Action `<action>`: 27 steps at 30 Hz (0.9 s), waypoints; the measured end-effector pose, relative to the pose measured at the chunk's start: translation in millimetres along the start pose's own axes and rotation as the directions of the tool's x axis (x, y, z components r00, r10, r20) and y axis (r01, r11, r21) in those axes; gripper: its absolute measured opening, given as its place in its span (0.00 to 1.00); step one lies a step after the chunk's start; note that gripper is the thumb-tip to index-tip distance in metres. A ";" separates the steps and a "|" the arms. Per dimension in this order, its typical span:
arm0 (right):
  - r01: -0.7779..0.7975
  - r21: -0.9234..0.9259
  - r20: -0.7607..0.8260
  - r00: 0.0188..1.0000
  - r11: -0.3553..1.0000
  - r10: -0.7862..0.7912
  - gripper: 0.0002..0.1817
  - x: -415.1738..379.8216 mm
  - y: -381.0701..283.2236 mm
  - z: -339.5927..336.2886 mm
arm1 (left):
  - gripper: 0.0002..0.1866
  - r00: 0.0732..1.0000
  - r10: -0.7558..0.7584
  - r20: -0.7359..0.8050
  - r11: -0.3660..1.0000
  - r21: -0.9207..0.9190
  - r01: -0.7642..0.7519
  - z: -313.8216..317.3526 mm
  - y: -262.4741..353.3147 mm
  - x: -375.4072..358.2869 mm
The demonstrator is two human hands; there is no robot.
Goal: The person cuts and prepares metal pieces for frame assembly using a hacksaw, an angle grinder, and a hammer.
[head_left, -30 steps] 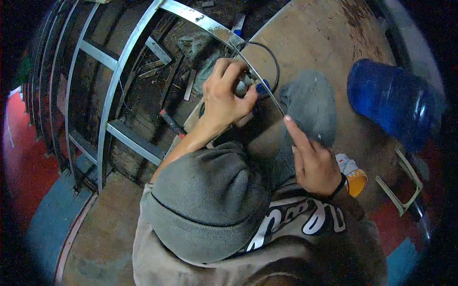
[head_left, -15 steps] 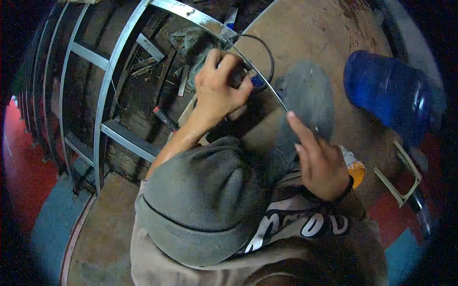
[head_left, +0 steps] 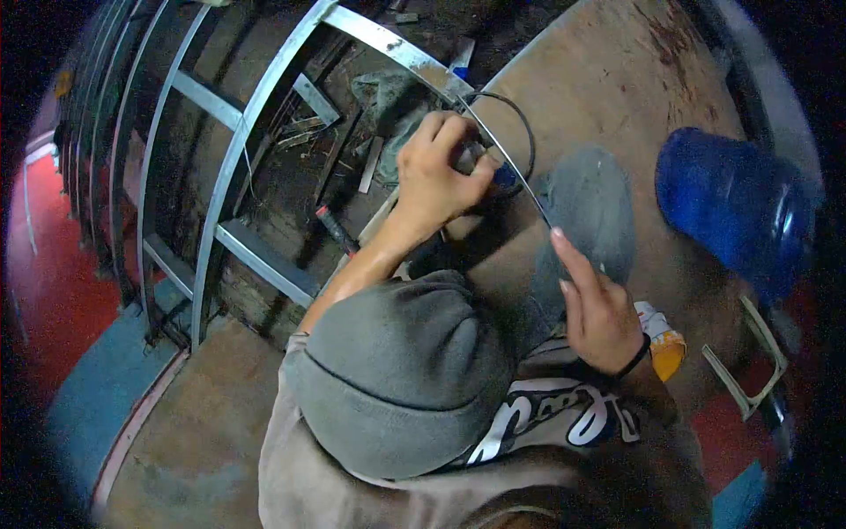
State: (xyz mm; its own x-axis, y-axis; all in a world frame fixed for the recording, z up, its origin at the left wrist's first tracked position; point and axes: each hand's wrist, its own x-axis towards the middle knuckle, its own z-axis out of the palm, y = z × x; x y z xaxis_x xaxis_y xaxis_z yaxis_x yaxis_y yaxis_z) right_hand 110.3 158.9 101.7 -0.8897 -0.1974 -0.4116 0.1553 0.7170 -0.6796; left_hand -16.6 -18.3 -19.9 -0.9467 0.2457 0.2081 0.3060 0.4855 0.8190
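Note:
The curled fingers of my left hand (head_left: 441, 172) close beside the end of a curved metal frame (head_left: 388, 40). What they grip is mostly hidden; a small blue piece (head_left: 505, 175) shows at the thumb. My right hand (head_left: 604, 313) pinches the near end of a thin metal rod (head_left: 511, 163), index finger stretched along it. The rod slants up and left to the frame's end. A black, cable-like loop (head_left: 531, 132) curves beside the rod. Below my hands, a grey beanie (head_left: 405, 370) fills much of the view.
A dark-and-red tool handle (head_left: 337, 231) lies left of my forearm, among scraps and metal strips. At right are a blue plastic container (head_left: 740, 207), a beige U-shaped piece (head_left: 749, 388) and a white-and-orange item (head_left: 663, 339). Metal ribs (head_left: 233, 176) stand on the left.
The view has shifted, so most things sit farther right and lower. Both hands keep nearly the same places along the rod.

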 end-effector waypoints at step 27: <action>-0.099 -0.071 -0.073 0.993 0.993 0.094 0.28 47.6 5.4 8.4 | 0.15 0.981 0.186 0.062 0.983 -0.005 -0.186 12.6 13.3 -3.2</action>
State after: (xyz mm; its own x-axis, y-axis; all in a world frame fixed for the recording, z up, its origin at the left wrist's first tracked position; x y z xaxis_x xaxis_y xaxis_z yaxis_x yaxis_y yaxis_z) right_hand 72.4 147.8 73.4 -0.8999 -0.0800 -0.4286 0.2122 0.7785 -0.5907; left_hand -8.3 -2.1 -16.4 -0.8654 0.3831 0.3229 0.4760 0.4275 0.7686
